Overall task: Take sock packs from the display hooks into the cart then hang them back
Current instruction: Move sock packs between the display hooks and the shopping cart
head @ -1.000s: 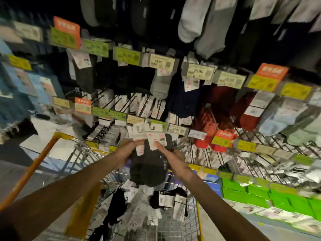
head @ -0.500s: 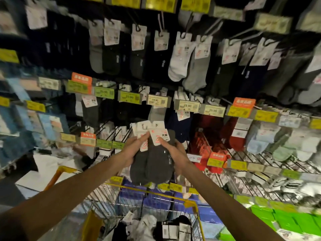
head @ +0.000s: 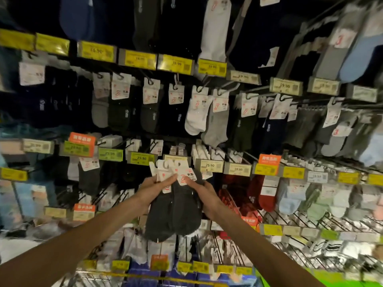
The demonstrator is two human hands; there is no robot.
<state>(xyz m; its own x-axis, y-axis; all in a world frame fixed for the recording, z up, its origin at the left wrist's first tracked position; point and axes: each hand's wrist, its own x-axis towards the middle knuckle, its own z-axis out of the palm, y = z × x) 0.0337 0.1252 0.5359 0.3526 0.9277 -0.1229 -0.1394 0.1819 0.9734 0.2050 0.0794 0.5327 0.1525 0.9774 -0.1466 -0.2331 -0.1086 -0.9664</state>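
Note:
I hold a bunch of dark grey sock packs (head: 176,214) up in front of the display wall. Their white card headers fan out at the top, just under a hook's price tag (head: 176,157). My left hand (head: 154,189) pinches the headers from the left. My right hand (head: 202,193) grips the packs from the right, its fingers on a header printed in red. The socks hang down between my wrists. Only the yellow top rim of the cart (head: 165,279) shows at the bottom edge.
Rows of hooks with hanging sock packs (head: 199,112) fill the wall, each with yellow or green price tags (head: 210,164). Red socks (head: 265,193) hang to the right. Wire racks (head: 310,224) with folded socks slope at lower right.
My view has tilted upward, so the cart has dropped nearly out of sight. Both hands have lifted the grey sock packs from above the cart to the hook row.

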